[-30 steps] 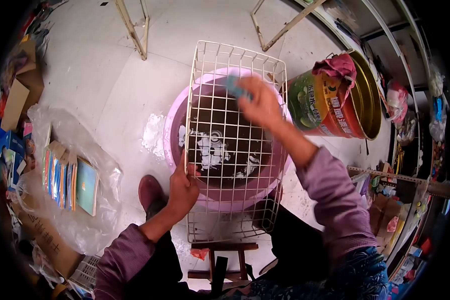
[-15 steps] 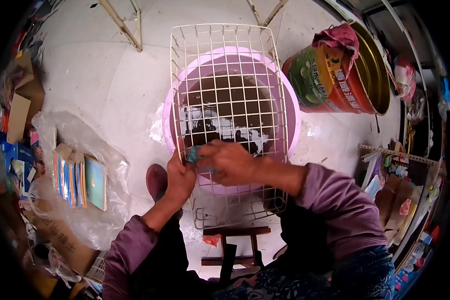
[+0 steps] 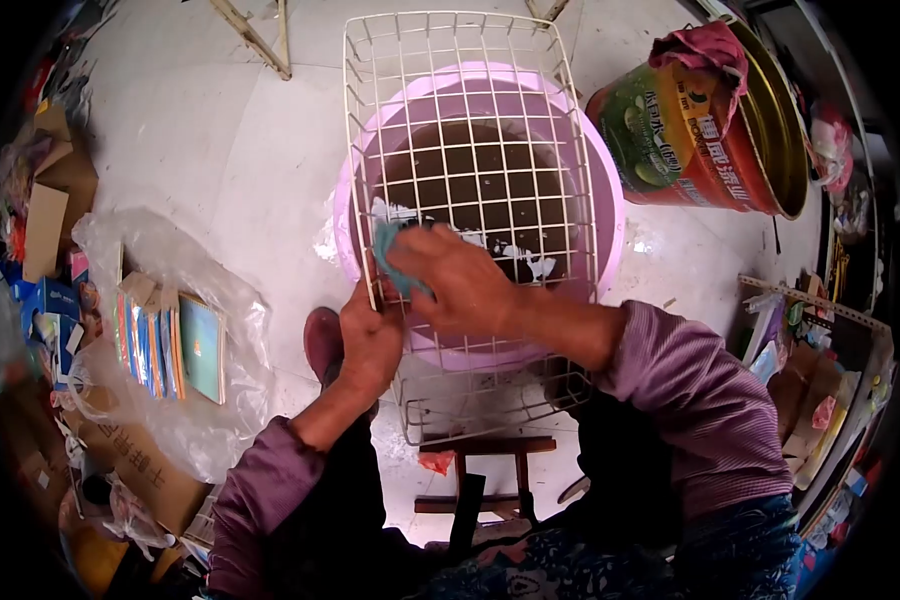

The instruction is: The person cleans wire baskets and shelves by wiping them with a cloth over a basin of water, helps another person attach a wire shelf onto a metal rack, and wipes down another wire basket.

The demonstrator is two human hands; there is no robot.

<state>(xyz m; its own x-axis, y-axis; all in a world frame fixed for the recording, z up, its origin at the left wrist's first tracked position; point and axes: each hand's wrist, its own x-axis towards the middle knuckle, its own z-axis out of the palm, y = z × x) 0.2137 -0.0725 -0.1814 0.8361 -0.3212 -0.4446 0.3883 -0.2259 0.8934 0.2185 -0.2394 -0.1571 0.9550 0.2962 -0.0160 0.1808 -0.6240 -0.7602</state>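
Observation:
A white wire basket (image 3: pixel 485 210) lies across a pink basin (image 3: pixel 610 225) that holds dark, murky water (image 3: pixel 490 180). My left hand (image 3: pixel 372 338) is closed round the basket's left side wires. In my right hand (image 3: pixel 457 283) is a blue-green cloth (image 3: pixel 390 262), pressed against the wires at the left edge, just above my left hand. The fingertips of my left hand are partly hidden behind the wires.
A large paint bucket (image 3: pixel 670 145) with a red cloth (image 3: pixel 705 55) on its rim is at the upper right. Notebooks (image 3: pixel 202 345) lie on clear plastic at the left. A wooden stool (image 3: pixel 490 445) stands below the basket. Shelves with goods line the right.
My right hand has come from the basket's upper right down to its left edge with the cloth, then slightly up along it. The basket and basin sit higher in view.

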